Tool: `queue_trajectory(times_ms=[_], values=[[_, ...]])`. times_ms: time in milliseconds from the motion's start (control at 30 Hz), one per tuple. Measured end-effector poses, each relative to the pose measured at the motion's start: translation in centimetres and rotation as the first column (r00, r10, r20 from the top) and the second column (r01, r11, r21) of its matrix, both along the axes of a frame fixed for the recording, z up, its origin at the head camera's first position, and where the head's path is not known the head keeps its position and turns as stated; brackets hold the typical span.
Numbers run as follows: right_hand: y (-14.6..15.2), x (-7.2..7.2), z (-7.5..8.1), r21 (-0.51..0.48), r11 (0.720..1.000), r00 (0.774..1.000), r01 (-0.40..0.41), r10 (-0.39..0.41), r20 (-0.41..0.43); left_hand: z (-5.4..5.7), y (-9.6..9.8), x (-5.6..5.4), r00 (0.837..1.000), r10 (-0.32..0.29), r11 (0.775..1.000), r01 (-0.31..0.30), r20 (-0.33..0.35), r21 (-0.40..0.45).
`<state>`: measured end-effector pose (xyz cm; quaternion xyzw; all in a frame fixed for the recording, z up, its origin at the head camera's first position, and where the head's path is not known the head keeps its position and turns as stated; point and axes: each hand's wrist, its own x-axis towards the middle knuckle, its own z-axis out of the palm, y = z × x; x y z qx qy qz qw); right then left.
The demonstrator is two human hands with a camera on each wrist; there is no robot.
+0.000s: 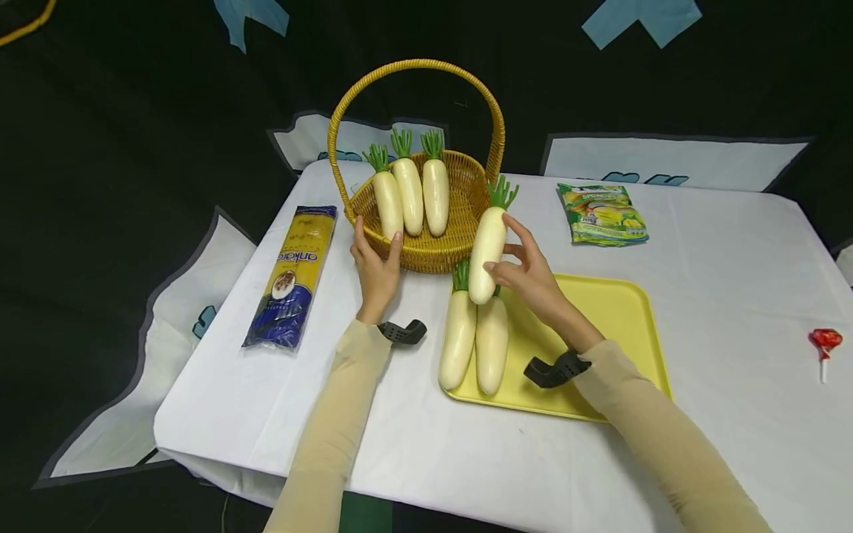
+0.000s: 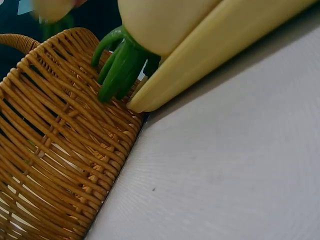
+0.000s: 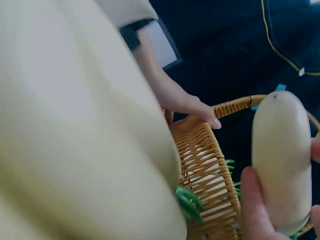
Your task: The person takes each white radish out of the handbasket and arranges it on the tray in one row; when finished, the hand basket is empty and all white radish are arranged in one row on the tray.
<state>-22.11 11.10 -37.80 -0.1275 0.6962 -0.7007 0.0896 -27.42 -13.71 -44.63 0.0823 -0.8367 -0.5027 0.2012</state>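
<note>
My right hand (image 1: 529, 281) pinches a white radish (image 1: 489, 252) with a green top between thumb and fingers, held up beside the right side of the wicker basket (image 1: 426, 259). In the right wrist view that radish (image 3: 281, 155) stands between the fingertips. My left hand (image 1: 378, 274) grips the basket's front left rim, its thumb over the edge. Three white radishes lie in the basket, tops toward the back; the rightmost radish (image 1: 436, 196) is one of them. Two more, a left radish (image 1: 458, 340) and a right radish (image 1: 492, 346), lie on the yellow tray (image 1: 600, 333).
A yellow and blue pasta packet (image 1: 291, 277) lies left of the basket. Behind the tray is a green and yellow food packet (image 1: 603, 215). A red lollipop (image 1: 826, 340) lies at the far right of the white-covered table (image 1: 726, 296). The basket's tall handle (image 1: 416, 64) arches over it.
</note>
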Motion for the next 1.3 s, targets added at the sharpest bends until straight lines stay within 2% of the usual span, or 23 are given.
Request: queue_trajectory(times_ms=[200, 400, 633, 733, 1033, 1300], values=[[3.5, 3.2, -0.6, 0.140, 0.990, 0.999, -0.010, 0.004, 0.043, 0.0, 0.1, 0.0, 1.000, 0.009, 1.000, -0.009, 0.001, -0.002], [5.6, 5.4, -1.5, 0.303, 0.952, 0.996, -0.038, 0.010, 0.093, -0.1, 0.0, 0.0, 1.000, 0.012, 1.000, -0.012, 0.008, -0.002], [5.9, 7.2, -2.5, 0.366, 0.928, 0.993, -0.068, 0.026, 0.117, -0.2, 0.0, 0.1, 1.000, 0.016, 1.000, -0.016, 0.007, 0.002], [5.9, 7.7, -2.8, 0.389, 0.918, 0.991, -0.080, 0.033, 0.128, -0.3, 0.0, 0.0, 1.000, 0.017, 1.000, -0.017, 0.004, 0.001], [5.7, 8.5, -3.2, 0.507, 0.855, 0.988, -0.106, 0.034, 0.150, -0.2, 0.1, -0.1, 1.000, 0.007, 1.000, -0.007, 0.002, 0.001], [5.4, 8.5, -3.1, 0.547, 0.832, 0.993, -0.092, 0.034, 0.115, -0.1, 0.1, 0.0, 1.000, 0.010, 1.000, -0.010, -0.004, -0.002]])
